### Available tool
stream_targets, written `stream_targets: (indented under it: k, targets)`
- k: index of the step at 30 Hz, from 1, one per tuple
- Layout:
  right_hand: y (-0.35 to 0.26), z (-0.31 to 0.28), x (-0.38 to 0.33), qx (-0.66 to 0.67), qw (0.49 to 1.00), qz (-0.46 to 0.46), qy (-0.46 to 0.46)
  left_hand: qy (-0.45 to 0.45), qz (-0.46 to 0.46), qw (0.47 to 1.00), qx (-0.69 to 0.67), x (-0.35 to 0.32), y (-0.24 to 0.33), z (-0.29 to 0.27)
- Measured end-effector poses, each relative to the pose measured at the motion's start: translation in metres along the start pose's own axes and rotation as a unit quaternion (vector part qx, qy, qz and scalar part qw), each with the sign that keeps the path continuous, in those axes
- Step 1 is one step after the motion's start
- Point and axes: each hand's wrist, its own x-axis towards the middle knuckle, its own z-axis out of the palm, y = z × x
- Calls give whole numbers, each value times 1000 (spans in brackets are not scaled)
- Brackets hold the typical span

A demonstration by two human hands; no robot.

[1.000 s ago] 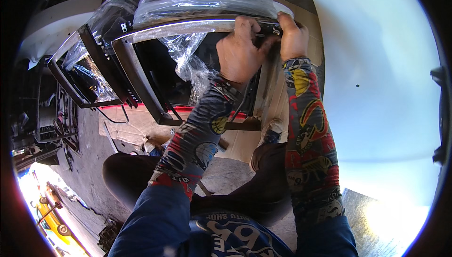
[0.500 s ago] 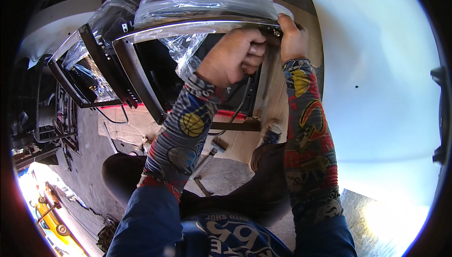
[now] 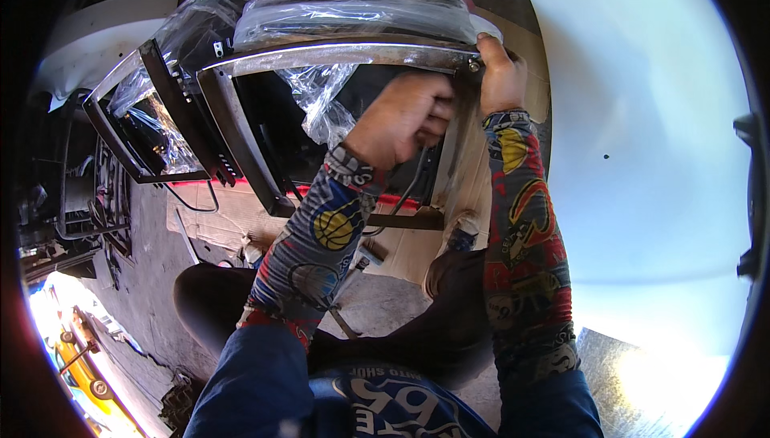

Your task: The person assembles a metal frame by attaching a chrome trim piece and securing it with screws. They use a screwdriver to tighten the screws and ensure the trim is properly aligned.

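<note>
Your right hand (image 3: pixel 501 77) is clamped on the top right corner of the plastic-wrapped metal seat frame (image 3: pixel 337 53), while your left hand (image 3: pixel 401 121), fingers curled together, sits just below that rail.

second plastic-wrapped metal frame (image 3: pixel 152 129) at left, flattened cardboard (image 3: pixel 233 221) on grey floor (image 3: pixel 152 277), pale panel (image 3: pixel 642 157) at right

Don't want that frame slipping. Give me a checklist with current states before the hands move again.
1. Right hand gripping the frame corner: ok.
2. Left hand closed below the top bar: ok; what it holds: cannot tell.
3. Bolt at the corner seated: cannot tell.
4. Plastic wrap clear of the hands: not ok, it hangs beside the left hand.
5. Cable free under the left wrist: cannot tell.
</note>
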Motion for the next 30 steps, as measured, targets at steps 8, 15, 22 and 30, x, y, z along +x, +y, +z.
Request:
stream_targets:
  k: [8,15,22,30]
  targets:
    - [3,2,0,-8,1000,-17,18,34,12,999,-8,5,2,0]
    - [4,0,1,-26,1000,-17,6,1,104,993,-61,9,0,-2]
    - [1,0,0,-45,999,-24,11,10,103,992,-77,7,0,2]
    - [6,0,2,-26,1000,-4,3,30,128,985,-112,8,0,8]
